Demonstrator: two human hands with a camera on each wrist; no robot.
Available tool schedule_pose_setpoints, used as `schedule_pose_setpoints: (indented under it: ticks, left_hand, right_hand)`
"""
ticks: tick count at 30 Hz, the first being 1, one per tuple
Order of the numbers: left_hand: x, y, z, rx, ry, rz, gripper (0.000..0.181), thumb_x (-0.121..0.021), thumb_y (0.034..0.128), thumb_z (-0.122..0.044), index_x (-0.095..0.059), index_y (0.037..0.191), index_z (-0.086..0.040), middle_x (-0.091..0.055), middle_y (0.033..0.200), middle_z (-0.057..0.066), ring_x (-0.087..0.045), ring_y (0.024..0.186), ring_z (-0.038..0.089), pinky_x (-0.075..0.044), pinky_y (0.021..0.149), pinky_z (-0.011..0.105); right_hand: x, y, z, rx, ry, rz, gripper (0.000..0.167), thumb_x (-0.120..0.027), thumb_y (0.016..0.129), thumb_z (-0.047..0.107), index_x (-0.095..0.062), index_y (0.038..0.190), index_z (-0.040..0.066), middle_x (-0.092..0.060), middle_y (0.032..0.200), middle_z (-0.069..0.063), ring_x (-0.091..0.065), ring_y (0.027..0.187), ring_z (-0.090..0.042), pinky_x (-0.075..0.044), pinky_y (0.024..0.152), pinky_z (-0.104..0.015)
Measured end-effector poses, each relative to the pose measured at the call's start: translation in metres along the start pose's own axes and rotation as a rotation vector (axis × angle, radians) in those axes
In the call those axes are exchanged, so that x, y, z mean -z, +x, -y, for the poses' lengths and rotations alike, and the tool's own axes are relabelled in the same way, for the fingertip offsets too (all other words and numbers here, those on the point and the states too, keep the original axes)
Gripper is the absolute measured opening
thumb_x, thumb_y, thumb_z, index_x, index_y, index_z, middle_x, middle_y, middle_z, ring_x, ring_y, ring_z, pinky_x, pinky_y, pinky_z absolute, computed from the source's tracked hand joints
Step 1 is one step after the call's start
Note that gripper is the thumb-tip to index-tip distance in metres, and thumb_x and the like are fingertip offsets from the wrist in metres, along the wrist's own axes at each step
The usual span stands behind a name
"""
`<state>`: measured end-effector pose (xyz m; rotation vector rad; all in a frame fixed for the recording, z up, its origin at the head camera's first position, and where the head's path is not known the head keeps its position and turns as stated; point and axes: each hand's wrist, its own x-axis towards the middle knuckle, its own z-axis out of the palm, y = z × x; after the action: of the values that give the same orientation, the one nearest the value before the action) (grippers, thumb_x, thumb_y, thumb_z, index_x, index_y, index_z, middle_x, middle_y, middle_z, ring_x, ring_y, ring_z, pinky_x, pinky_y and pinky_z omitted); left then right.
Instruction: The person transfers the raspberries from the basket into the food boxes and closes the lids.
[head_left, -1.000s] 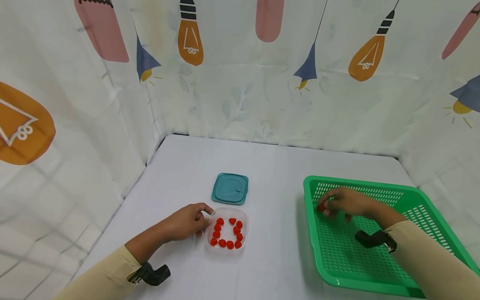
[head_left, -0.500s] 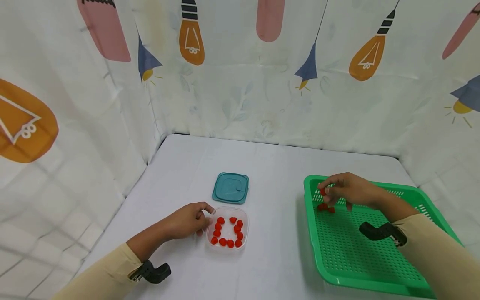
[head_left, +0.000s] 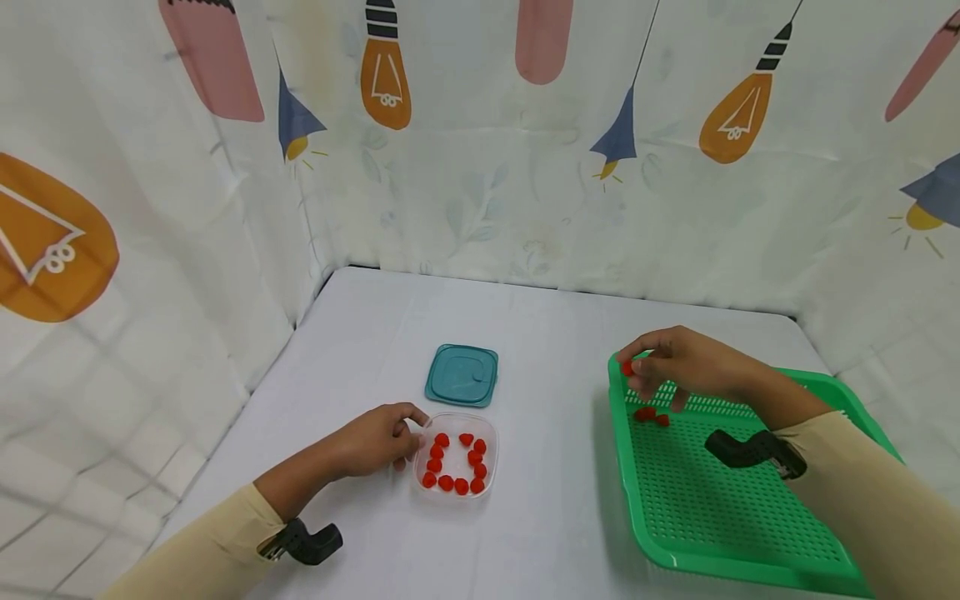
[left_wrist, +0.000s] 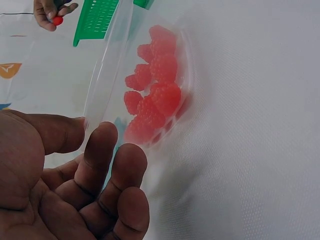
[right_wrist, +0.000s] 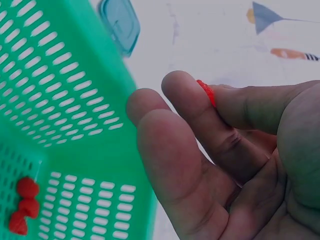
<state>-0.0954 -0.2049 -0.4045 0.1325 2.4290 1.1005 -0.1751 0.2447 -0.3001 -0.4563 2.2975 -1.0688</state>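
With 12 o'clock at the table's far side, the tan left sleeve (head_left: pixel 217 542) comes in from 8 o'clock and the tan right sleeve (head_left: pixel 877 508) from 4 o'clock, each with a black mount (head_left: pixel 303 546) at the wrist. The green basket (head_left: pixel 712 517), slotted along its walls, takes up the near right of the white table (head_left: pixel 547 500), at 3 o'clock from the clear container (head_left: pixel 456 460). The container sits near the middle, and 11 red berries (head_left: pixel 461 486) lie inside, their line running clockwise from its 1 o'clock round to its 11 o'clock. The 2 hands are well apart. The left hand (head_left: pixel 378 442) pinches the container's rim between 10 and 11 o'clock, fingers bent. On the basket's floor, toward its 10 o'clock, 3 loose berries (right_wrist: pixel 27 187) lie together. Just beyond them, the right hand (head_left: pixel 678 367) is raised over the basket's far left corner, with 1 small berry (head_left: pixel 627 367) pinched between thumb and fingertip. The teal lid (head_left: pixel 461 375) lies flat on the table at 12 o'clock from the container, just beside it. Farthest off hangs a white curtain (head_left: pixel 487 208) printed with orange bulbs (head_left: pixel 386 83) and blue lamps (head_left: pixel 617 133).
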Motion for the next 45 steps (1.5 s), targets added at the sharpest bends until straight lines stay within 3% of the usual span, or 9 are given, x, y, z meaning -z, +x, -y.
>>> schedule_pose_setpoints:
  ticks: [7,21,36,45]
  left_hand:
    - [0.001,0.000,0.000,0.003,-0.004,-0.002,0.031,-0.069,0.0982,-0.017,-0.061,0.128,-0.010,-0.064,0.077,0.006,-0.058,0.071,0.023,-0.046,0.063,0.034]
    - [0.001,0.000,0.002,-0.006,-0.011,-0.004,0.030,-0.068,0.0983,-0.016,-0.061,0.127,-0.011,-0.063,0.077,0.006,-0.058,0.070,0.023,-0.046,0.063,0.033]
    - [0.001,-0.001,0.001,-0.011,-0.010,-0.001,0.031,-0.069,0.0979,-0.017,-0.061,0.127,-0.011,-0.064,0.077,0.006,-0.059,0.071,0.023,-0.047,0.064,0.034]
    - [0.001,-0.001,0.002,-0.024,-0.015,0.000,0.031,-0.068,0.0984,-0.018,-0.061,0.128,-0.010,-0.064,0.076,0.006,-0.059,0.071,0.023,-0.046,0.063,0.034]
  right_hand:
    - [-0.007,0.014,0.017,0.032,0.023,0.030,0.029,-0.057,0.106,0.017,-0.064,0.133,0.013,-0.072,0.100,-0.018,-0.068,0.101,-0.038,-0.059,0.068,-0.055]
    - [-0.035,0.042,0.053,0.084,0.000,0.080,0.025,-0.059,0.105,0.019,-0.068,0.128,0.018,-0.074,0.102,-0.011,-0.071,0.095,-0.030,-0.058,0.065,-0.047]
    - [-0.079,0.064,0.078,0.092,-0.007,0.168,0.025,-0.058,0.104,0.013,-0.071,0.124,0.021,-0.075,0.098,-0.008,-0.073,0.092,-0.032,-0.059,0.059,-0.044]
    - [-0.111,0.070,0.089,0.102,-0.015,0.250,0.022,-0.061,0.102,0.011,-0.072,0.119,0.021,-0.074,0.096,-0.007,-0.074,0.084,-0.025,-0.059,0.057,-0.042]
